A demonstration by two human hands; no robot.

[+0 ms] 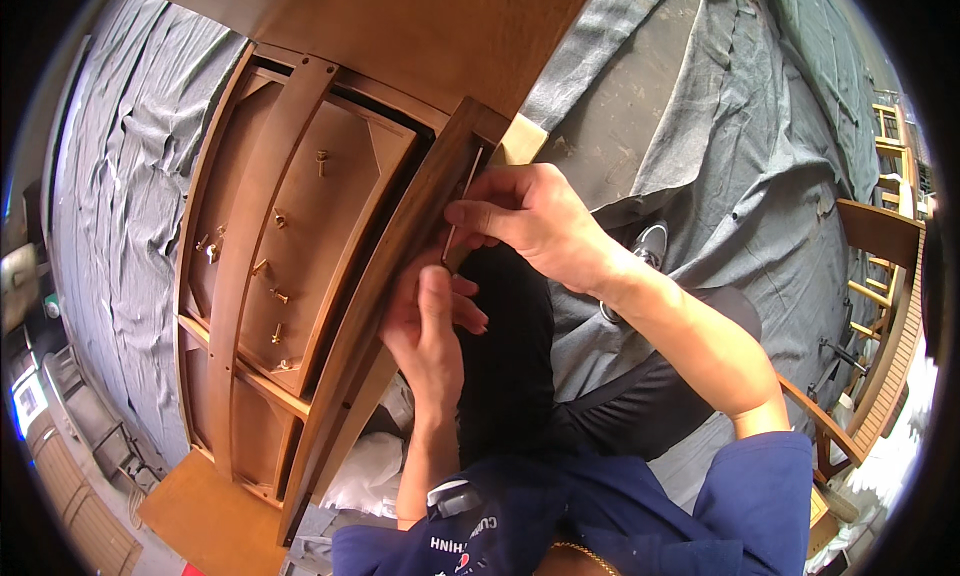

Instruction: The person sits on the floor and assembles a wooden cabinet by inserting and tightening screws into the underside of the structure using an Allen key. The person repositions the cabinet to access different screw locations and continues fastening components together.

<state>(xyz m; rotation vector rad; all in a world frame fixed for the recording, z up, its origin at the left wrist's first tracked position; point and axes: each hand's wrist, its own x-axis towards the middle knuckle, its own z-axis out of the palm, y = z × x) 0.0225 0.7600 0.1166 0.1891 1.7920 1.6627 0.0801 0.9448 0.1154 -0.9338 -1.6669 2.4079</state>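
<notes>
My right hand (530, 216) pinches a thin metal hex key (452, 238) between thumb and fingers. The key slants along the edge of a dark brown wooden rail (365, 311). At its lower end is my left hand (430, 326), thumb raised and fingers curled against the rail. What the left fingertips grip is partly hidden. The rail borders a curved wooden furniture frame (228, 306) with brown panels (335, 196). Several loose brass-coloured bolts (278, 296) lie on the panels, left of my hands.
A large brown board (400, 26) rises at the top. Grey cloth (700, 226) covers the floor at right, another grey cloth (130, 176) at left. A flat wooden piece (215, 511) sits below the frame. Slatted wooden furniture (895, 346) stands far right. My legs are close beside the rail.
</notes>
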